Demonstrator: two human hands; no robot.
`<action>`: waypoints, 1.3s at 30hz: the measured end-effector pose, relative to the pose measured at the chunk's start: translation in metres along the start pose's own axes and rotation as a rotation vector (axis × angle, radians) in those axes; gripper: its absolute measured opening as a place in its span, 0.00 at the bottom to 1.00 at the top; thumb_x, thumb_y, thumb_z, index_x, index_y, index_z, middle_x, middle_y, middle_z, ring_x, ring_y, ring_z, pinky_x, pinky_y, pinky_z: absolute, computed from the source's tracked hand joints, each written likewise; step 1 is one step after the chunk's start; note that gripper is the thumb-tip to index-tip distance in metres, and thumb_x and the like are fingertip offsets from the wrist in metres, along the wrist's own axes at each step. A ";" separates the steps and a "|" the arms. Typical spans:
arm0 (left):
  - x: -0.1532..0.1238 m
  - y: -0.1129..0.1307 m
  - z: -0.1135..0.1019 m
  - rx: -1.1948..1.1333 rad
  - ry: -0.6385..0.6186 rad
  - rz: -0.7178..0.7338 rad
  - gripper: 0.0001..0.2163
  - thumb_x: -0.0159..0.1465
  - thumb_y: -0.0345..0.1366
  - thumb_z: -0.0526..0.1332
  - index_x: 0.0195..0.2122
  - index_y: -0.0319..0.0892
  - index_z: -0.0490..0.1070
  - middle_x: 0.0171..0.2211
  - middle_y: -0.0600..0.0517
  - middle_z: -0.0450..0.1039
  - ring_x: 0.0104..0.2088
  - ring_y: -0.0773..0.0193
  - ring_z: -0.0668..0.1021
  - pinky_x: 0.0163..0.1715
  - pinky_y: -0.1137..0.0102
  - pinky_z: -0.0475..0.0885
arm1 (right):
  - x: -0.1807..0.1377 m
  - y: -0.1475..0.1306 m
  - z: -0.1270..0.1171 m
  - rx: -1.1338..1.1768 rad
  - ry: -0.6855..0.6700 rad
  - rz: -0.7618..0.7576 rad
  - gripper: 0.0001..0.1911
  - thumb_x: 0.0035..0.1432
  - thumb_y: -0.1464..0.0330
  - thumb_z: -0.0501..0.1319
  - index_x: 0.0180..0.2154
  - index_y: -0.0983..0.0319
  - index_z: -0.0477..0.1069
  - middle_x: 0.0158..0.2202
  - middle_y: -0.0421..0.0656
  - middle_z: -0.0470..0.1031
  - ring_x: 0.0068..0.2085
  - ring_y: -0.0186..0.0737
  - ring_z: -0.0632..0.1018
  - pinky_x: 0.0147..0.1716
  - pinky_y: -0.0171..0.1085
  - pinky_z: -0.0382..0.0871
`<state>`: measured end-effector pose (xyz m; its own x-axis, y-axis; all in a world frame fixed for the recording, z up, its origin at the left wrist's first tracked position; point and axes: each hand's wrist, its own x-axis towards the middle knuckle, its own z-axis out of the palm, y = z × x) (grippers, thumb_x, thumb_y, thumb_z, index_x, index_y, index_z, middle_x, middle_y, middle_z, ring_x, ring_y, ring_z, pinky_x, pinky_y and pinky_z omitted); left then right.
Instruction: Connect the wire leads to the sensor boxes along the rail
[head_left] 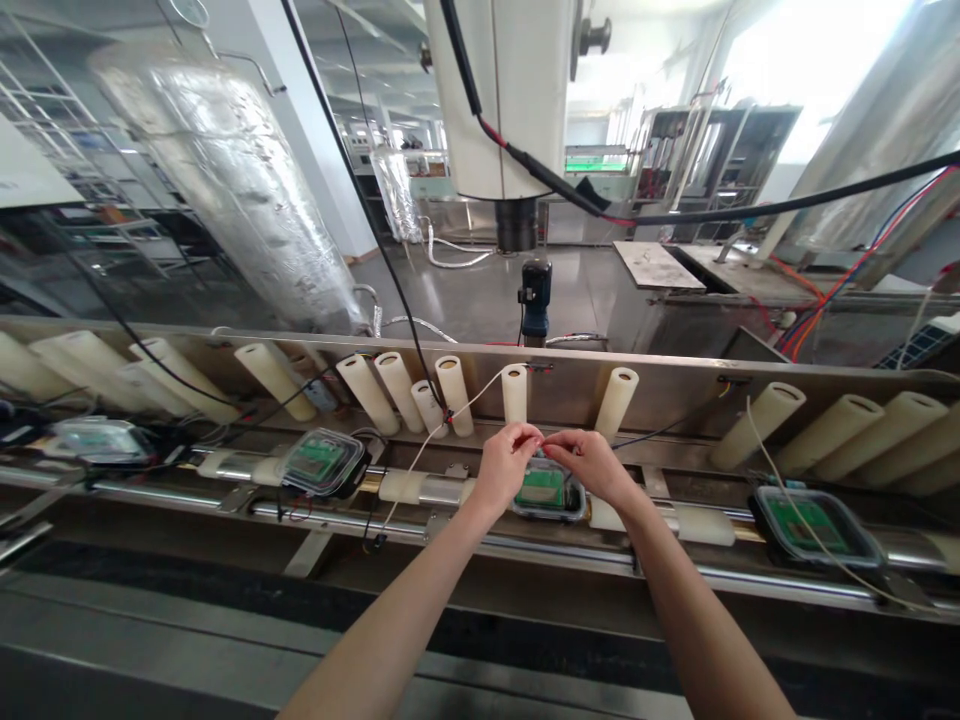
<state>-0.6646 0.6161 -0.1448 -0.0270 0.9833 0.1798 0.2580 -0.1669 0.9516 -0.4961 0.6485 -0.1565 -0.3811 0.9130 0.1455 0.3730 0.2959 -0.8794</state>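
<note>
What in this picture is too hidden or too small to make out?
- Head view: what the left hand and right hand pinch between them is too small to tell; a thin wire leads there.
- The box under the hands is half covered by them.
- Print on the green board in the right box is too small to read.
- The far-left box is blurred.

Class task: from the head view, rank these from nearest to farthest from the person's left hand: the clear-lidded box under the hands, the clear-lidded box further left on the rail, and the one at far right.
From the left hand:
1. Box under the hands, just right of it.
2. Box further left on the rail.
3. Far-right box.
</note>
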 end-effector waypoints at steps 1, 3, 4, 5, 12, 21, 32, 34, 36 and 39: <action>-0.001 -0.003 0.000 0.028 0.005 0.045 0.13 0.60 0.45 0.59 0.30 0.40 0.71 0.32 0.49 0.74 0.34 0.61 0.74 0.38 0.67 0.68 | 0.000 0.001 0.001 0.028 -0.013 0.012 0.17 0.57 0.56 0.61 0.36 0.60 0.82 0.33 0.41 0.82 0.33 0.39 0.76 0.36 0.37 0.67; -0.002 -0.008 0.000 0.065 0.018 0.121 0.09 0.62 0.40 0.58 0.30 0.40 0.72 0.32 0.50 0.74 0.34 0.62 0.74 0.39 0.68 0.67 | 0.001 0.003 0.002 0.070 -0.024 0.038 0.20 0.56 0.53 0.60 0.34 0.62 0.81 0.31 0.42 0.82 0.32 0.39 0.77 0.33 0.35 0.68; -0.003 -0.010 0.001 0.068 0.019 0.140 0.09 0.62 0.39 0.58 0.30 0.40 0.73 0.32 0.50 0.74 0.34 0.62 0.74 0.39 0.68 0.67 | 0.002 0.004 0.002 0.084 -0.025 0.050 0.20 0.55 0.53 0.61 0.33 0.62 0.81 0.30 0.42 0.81 0.31 0.39 0.77 0.31 0.35 0.67; -0.004 -0.012 0.001 0.061 0.017 0.139 0.09 0.63 0.38 0.59 0.31 0.40 0.73 0.32 0.50 0.74 0.35 0.62 0.74 0.39 0.68 0.67 | 0.002 0.005 0.002 0.093 -0.023 0.059 0.21 0.54 0.52 0.61 0.32 0.63 0.81 0.29 0.42 0.81 0.30 0.38 0.76 0.30 0.34 0.67; -0.010 -0.017 0.002 0.027 0.040 0.079 0.05 0.63 0.36 0.62 0.36 0.40 0.69 0.31 0.53 0.72 0.32 0.65 0.74 0.36 0.71 0.67 | 0.004 0.007 0.002 0.042 0.003 0.068 0.19 0.54 0.54 0.61 0.31 0.63 0.80 0.28 0.42 0.80 0.29 0.38 0.76 0.30 0.35 0.66; -0.004 -0.012 0.002 0.203 0.092 0.195 0.05 0.64 0.24 0.63 0.37 0.39 0.67 0.35 0.52 0.72 0.38 0.64 0.74 0.42 0.70 0.66 | 0.002 0.001 0.005 -0.192 0.002 -0.084 0.08 0.57 0.62 0.65 0.30 0.55 0.81 0.32 0.41 0.81 0.37 0.42 0.75 0.43 0.41 0.63; -0.010 -0.017 -0.005 -0.033 -0.014 -0.076 0.18 0.56 0.49 0.62 0.33 0.36 0.76 0.32 0.47 0.76 0.34 0.58 0.75 0.39 0.66 0.67 | -0.005 -0.002 0.002 -0.233 0.035 -0.091 0.08 0.60 0.66 0.63 0.30 0.56 0.80 0.33 0.41 0.82 0.36 0.41 0.77 0.41 0.39 0.64; -0.011 -0.017 -0.003 -0.076 0.013 -0.096 0.18 0.55 0.49 0.63 0.31 0.36 0.75 0.30 0.47 0.75 0.33 0.59 0.74 0.37 0.67 0.67 | -0.005 -0.002 0.004 -0.219 0.055 -0.078 0.08 0.60 0.66 0.63 0.30 0.56 0.80 0.32 0.41 0.82 0.36 0.41 0.78 0.40 0.39 0.65; -0.012 -0.017 0.001 -0.117 0.037 -0.121 0.19 0.55 0.50 0.63 0.32 0.35 0.74 0.29 0.48 0.74 0.32 0.62 0.72 0.36 0.69 0.66 | -0.005 -0.002 0.006 -0.202 0.088 -0.059 0.08 0.60 0.66 0.62 0.32 0.57 0.80 0.33 0.41 0.82 0.36 0.40 0.78 0.39 0.38 0.67; -0.015 -0.018 0.010 -0.185 0.080 -0.177 0.22 0.55 0.53 0.62 0.34 0.35 0.71 0.28 0.50 0.70 0.29 0.65 0.69 0.33 0.71 0.64 | -0.005 -0.003 0.009 -0.184 0.133 -0.033 0.09 0.60 0.66 0.61 0.32 0.58 0.80 0.32 0.41 0.81 0.34 0.40 0.78 0.36 0.37 0.68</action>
<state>-0.6597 0.6052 -0.1669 -0.1338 0.9908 0.0189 0.0613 -0.0108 0.9981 -0.5031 0.6402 -0.1591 -0.2856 0.9274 0.2417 0.5144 0.3612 -0.7777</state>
